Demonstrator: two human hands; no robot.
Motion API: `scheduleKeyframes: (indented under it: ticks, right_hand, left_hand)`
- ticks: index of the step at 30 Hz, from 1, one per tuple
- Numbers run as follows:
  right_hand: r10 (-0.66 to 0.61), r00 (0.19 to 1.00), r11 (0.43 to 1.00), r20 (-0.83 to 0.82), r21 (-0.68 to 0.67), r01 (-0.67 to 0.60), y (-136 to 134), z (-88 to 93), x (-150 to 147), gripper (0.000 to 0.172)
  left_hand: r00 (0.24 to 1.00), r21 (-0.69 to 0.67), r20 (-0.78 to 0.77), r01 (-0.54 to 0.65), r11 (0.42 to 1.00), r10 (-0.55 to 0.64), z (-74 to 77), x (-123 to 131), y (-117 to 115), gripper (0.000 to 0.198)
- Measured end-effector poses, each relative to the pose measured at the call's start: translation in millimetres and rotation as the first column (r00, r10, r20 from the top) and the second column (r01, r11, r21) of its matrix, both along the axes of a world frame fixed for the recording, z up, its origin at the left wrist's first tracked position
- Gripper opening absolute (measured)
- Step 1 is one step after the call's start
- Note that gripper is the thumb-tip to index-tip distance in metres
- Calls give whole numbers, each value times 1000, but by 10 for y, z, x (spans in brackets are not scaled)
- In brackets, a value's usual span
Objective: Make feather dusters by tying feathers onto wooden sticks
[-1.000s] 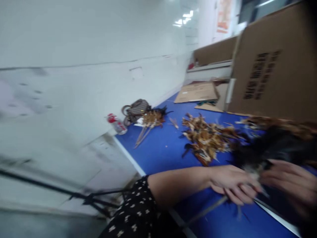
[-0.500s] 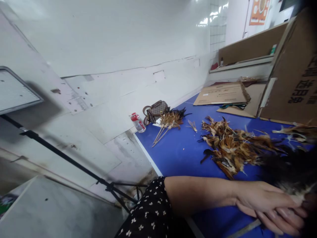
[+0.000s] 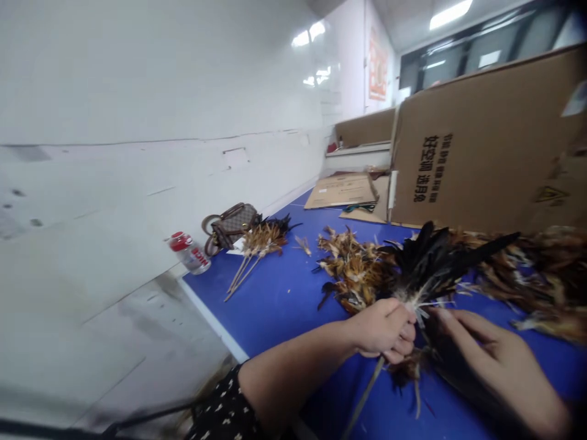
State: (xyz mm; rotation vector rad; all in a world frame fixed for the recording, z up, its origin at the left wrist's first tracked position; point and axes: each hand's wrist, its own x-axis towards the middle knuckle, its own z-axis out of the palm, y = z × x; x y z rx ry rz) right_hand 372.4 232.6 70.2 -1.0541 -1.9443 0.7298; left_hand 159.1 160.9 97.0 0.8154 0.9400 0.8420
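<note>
My left hand (image 3: 385, 330) is closed around a thin stick (image 3: 364, 397), just below a fan of black feathers (image 3: 424, 260) with pale quills spreading from its top. To the right of that bundle, my right hand (image 3: 495, 360) has its thumb and fingers drawn together beside the quills. A long black feather (image 3: 458, 366), smeared by motion, runs down from its fingertips. Brown feathers (image 3: 358, 269) lie heaped behind my left hand. Some small brown feathers (image 3: 406, 370) show below the two hands.
Finished-looking feather sticks (image 3: 263, 238) lie at the table's left, near a checked handbag (image 3: 238, 219) and a red-capped bottle (image 3: 190, 253). A cardboard box (image 3: 486, 146) stands behind. More feathers (image 3: 541, 269) lie right; green-handled scissors (image 3: 360, 208) rest on cardboard.
The view has swung right, bringing both hands and the black feather bundle further into the picture. My right hand now shows clearly beside the quills.
</note>
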Motion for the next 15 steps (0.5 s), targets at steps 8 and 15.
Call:
scheduleKeyframes:
  ticks: [8,15]
  right_hand:
    - [119,970,771,-210,-596,-224,-206,-10,-186,82]
    - [133,885,713,-446,-577,-398,-378,84,-152,71]
  left_hand:
    - [958,35,-198,220,975,-209,133,206,-209,49]
    - [928,24,-55,371,928,-369,82,195,-229,48]
